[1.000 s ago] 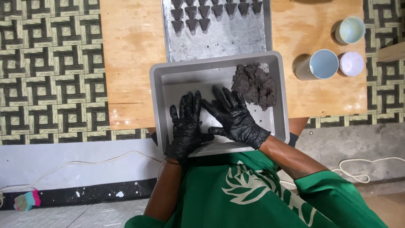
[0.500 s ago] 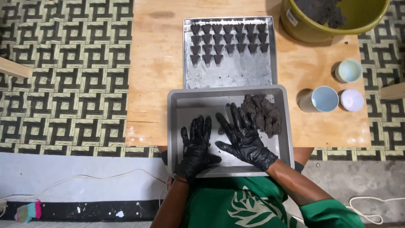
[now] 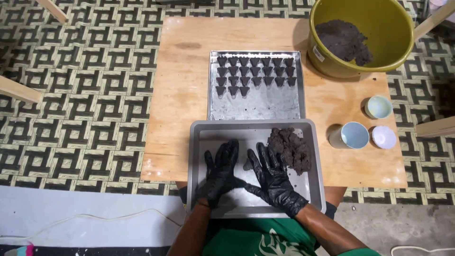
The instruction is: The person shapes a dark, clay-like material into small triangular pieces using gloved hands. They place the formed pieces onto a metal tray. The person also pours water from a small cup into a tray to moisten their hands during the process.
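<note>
Black-gloved hands: both flat in the grey rectangular metal tray (image 3: 194, 156), fingers spread wide and holding nothing. Left hand (image 3: 220, 173) and right hand (image 3: 272, 178) sit side by side with a small dark bit of clay (image 3: 247, 166) on the tray floor between them, looks like it's just lying there, not gripped.
Clay lump: dark grey-brown crumbly pile (image 3: 290, 149) in the tray's far right corner, right next to the right hand's fingertips.
Done so far: silver flat baking sheet (image 3: 256, 106) just behind the tray has neat rows of small dark cone-shaped pieces (image 3: 256, 73) filling its far end, last row only partly filled.
Left to do: I'd say plenty, most of that sheet is bare, the lump is barely used, and the yellow-green round plastic bucket (image 3: 393, 47) holds more dark clay.
Other stuff: light wooden table (image 3: 182, 95), pale blue cup (image 3: 354, 135), two small round lids beside it.
</note>
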